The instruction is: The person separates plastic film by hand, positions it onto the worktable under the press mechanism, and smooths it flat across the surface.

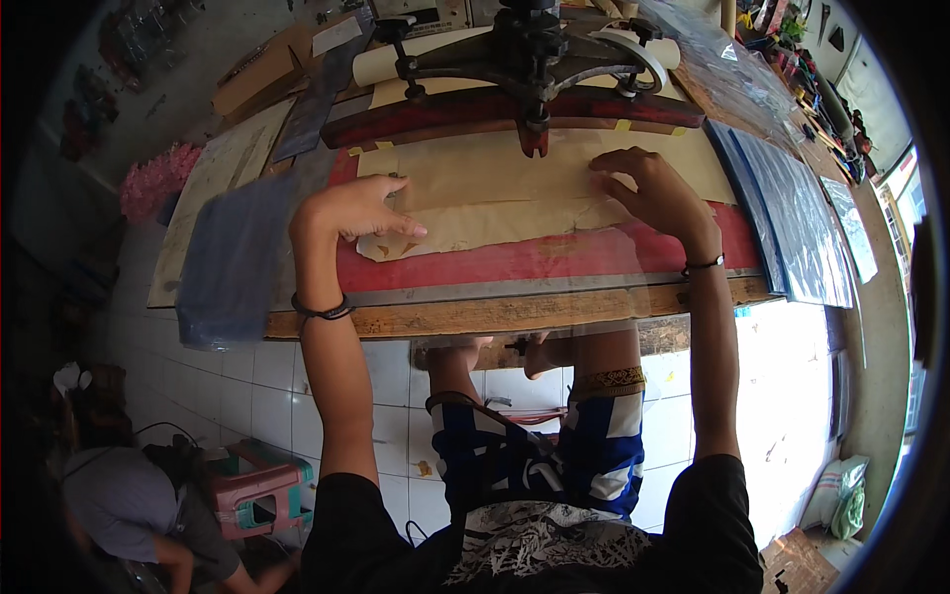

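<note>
A brown paper sheet (495, 218) with a torn, uneven near edge lies on a red surface (495, 259) at the bench. My left hand (368, 210) is over its left part, thumb and forefinger apart. Over the right part, my right hand (653, 190) is bent, with a gap between thumb and fingers. A clear plastic sheet (628, 267) lies over the near right side and reaches past the bench edge. Whether my fingertips touch it cannot be made out. Beyond my hands stands a black metal clamp frame (539, 64) with a long dark red bar (455, 111).
Bluish plastic sheets (233, 257) overhang the bench at left; more plastic sheets (792, 213) are stacked at right. A wooden edge (515, 309) fronts the bench. A cardboard box (262, 74) is at far left. At lower left, a person (129, 505) bends near a pink and green stool (262, 490).
</note>
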Demonstrator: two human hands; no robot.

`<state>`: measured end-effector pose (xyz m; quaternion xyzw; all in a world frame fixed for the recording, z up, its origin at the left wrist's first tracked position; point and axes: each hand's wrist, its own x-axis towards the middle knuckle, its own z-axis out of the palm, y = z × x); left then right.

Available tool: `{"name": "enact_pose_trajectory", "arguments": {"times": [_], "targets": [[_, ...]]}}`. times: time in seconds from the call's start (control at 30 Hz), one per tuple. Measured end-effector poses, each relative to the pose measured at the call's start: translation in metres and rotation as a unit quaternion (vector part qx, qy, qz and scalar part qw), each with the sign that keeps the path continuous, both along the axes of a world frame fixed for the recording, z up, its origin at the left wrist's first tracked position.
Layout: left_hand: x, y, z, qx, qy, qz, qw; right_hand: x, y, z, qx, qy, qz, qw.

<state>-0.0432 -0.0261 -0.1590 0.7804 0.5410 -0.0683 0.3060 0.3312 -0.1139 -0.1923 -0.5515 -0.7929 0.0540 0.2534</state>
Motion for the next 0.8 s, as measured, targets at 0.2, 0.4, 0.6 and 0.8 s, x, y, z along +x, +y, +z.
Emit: {"name": "enact_pose_trajectory", "arguments": {"times": [0.2, 0.4, 0.6, 0.8], "targets": [[0.004, -0.012, 0.01, -0.008, -0.02, 0.011, 1.0, 0.003, -0.006, 0.001, 0.014, 0.006, 0.017, 1.0], [0.002, -0.012, 0.013, -0.029, -0.023, 0.012, 0.999, -0.003, -0.008, 0.006, 0.001, 0.008, 0.016, 1.0], [0.001, -0.01, 0.015, -0.022, -0.01, -0.009, 1.0, 0.003, -0.005, 0.004, -0.006, -0.017, 0.036, 0.999], [0.005, -0.011, 0.014, -0.027, -0.01, 0.006, 1.0, 0.007, -0.004, 0.001, -0.013, -0.011, 0.034, 0.999]]}}
